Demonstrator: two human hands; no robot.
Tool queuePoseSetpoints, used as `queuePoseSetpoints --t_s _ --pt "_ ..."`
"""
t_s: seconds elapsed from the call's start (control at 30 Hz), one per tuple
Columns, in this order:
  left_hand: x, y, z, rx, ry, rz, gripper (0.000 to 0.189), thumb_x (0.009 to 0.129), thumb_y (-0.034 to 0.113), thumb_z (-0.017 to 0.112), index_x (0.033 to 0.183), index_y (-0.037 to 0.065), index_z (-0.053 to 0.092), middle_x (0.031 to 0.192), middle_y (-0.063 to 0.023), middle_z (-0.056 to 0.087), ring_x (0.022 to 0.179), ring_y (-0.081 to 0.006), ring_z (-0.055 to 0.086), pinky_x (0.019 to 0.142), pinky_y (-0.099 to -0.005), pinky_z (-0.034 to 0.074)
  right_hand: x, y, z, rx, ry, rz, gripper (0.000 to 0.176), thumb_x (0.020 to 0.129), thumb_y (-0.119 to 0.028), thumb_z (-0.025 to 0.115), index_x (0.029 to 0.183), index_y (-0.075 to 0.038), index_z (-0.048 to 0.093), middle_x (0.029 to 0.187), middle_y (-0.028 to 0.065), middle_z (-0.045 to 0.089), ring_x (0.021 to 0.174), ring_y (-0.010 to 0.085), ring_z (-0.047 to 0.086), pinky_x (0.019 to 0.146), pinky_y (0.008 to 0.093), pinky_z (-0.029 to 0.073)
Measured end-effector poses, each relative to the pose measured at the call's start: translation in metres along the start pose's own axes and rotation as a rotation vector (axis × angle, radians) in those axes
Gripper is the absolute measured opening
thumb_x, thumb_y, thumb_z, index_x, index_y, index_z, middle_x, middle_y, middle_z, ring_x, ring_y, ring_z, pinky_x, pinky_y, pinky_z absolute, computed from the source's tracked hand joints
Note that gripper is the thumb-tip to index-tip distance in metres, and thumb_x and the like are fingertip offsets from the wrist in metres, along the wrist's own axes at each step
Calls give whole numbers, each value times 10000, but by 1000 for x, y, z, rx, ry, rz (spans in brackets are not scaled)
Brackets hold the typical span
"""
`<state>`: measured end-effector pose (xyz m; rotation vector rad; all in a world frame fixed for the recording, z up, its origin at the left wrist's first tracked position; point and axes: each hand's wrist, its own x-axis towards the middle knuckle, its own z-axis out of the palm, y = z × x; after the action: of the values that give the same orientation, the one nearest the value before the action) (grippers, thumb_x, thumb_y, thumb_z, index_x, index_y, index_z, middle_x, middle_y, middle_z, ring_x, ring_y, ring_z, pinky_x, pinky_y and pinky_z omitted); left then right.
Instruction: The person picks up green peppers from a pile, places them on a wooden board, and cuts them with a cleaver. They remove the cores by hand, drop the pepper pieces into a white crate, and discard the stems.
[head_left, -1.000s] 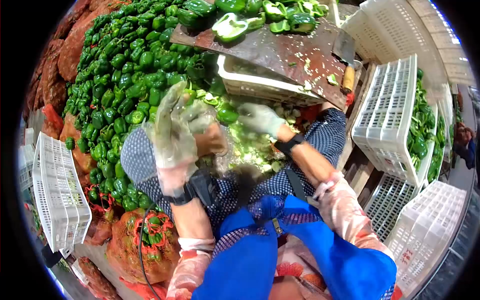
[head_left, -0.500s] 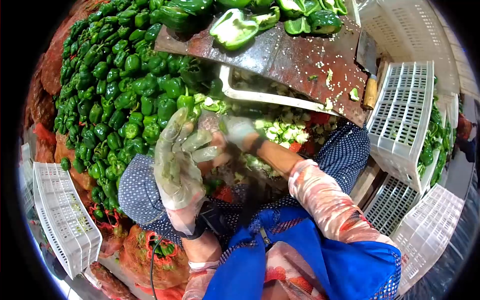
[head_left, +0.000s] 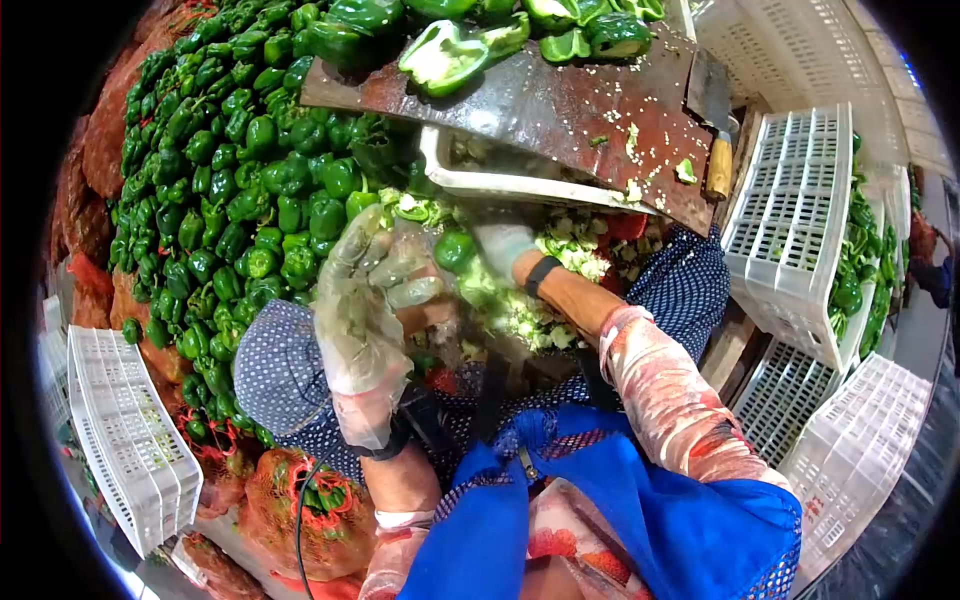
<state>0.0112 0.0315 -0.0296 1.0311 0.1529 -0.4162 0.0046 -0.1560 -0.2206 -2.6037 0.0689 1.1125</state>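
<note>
My left hand (head_left: 365,300), in a clear plastic glove, is raised with its fingers apart and slightly curled, beside the heap of whole green peppers (head_left: 225,230). To its right a single green pepper (head_left: 455,250) shows between my two hands. My right hand (head_left: 500,250), in a pale glove with a dark band at the wrist, is close by that pepper and smeared by motion; its fingers are hidden. Pale green pepper scraps (head_left: 535,310) lie beneath and around it, below the white tray rim (head_left: 540,188).
Beyond my hands is a wet brown board (head_left: 570,120) strewn with seeds, bearing halved peppers (head_left: 440,58) and a wooden-handled cleaver (head_left: 718,165) at its right. White crates (head_left: 790,190) stand at right, another crate (head_left: 135,440) at left. A red mesh sack (head_left: 305,540) lies below.
My right hand has shifted slightly right, and a green pepper now shows between my hands. My left hand stays nearly in place. The whole view has shifted a little.
</note>
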Motion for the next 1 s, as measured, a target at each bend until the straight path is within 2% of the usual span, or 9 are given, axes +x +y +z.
queuePoseSetpoints --t_s 0.17,0.27,0.33,0.5,0.63,0.8,0.9,0.97,1.0 --pt "-3 0 3 -16 -67 23 554 952 378 523 1365 15 456 1355 -144 497 997 -263 609 753 -410 585 17 2 25 -151 52 21 471 912 -154 442 1381 -115 463 1348 181 500 1176 313 538 981 431 443" --pt "1 -4 0 -24 -6 30 555 960 364 517 1369 -5 444 1266 -129 532 1020 -266 605 767 -416 587 24 1 18 -148 80 36 478 975 -265 365 1441 -166 395 1472 130 385 1337 300 399 1098 463 321" --pt "0 -4 6 -45 -43 95 550 964 352 514 1369 -13 443 1225 -123 538 1013 -260 606 775 -415 586 27 8 38 54 355 24 455 889 -158 487 1339 -94 502 1332 183 522 1193 316 540 999 441 434" --pt "1 1 3 -33 -56 63 524 976 316 495 1381 -12 435 1216 -122 535 1008 -235 582 828 -388 568 8 24 26 97 175 -33 407 820 -218 575 1168 -12 624 1170 231 631 1034 336 647 883 418 518" --pt "-3 -11 10 -9 -40 129 524 976 329 472 1380 -3 442 1218 -126 530 1004 -226 574 860 -401 548 -49 20 -26 312 4 231 516 789 -403 606 1107 3 639 1084 211 662 988 343 650 891 421 504" --pt "-1 -38 14 -48 -58 -175 437 962 315 529 1264 -1 546 1080 -63 587 919 -155 600 762 -315 567 -116 57 -21 740 499 -135 702 828 -336 688 1383 -14 403 1282 206 558 1131 301 579 929 372 487" --pt "-13 -56 27 73 -125 -169 398 969 323 507 1239 38 579 975 -28 567 867 -143 600 717 -307 570 -166 47 -25 1653 256 -401 559 889 -258 606 1381 -58 430 1274 116 558 1148 243 565 965 342 475" --pt "-28 -68 35 131 -218 -160 411 978 328 506 1277 51 552 1150 -73 613 964 -149 621 752 -296 569 -193 31 -30 1743 209 -583 528 923 -278 534 1390 -49 440 1308 96 548 1148 206 560 991 339 456" --pt "-31 -72 35 85 -298 -198 505 930 403 575 1302 66 528 1219 -81 580 1010 -183 605 787 -340 567 -201 23 -29 1791 221 -598 513 936 -270 506 1392 -47 427 1278 85 554 1093 197 577 834 310 512"
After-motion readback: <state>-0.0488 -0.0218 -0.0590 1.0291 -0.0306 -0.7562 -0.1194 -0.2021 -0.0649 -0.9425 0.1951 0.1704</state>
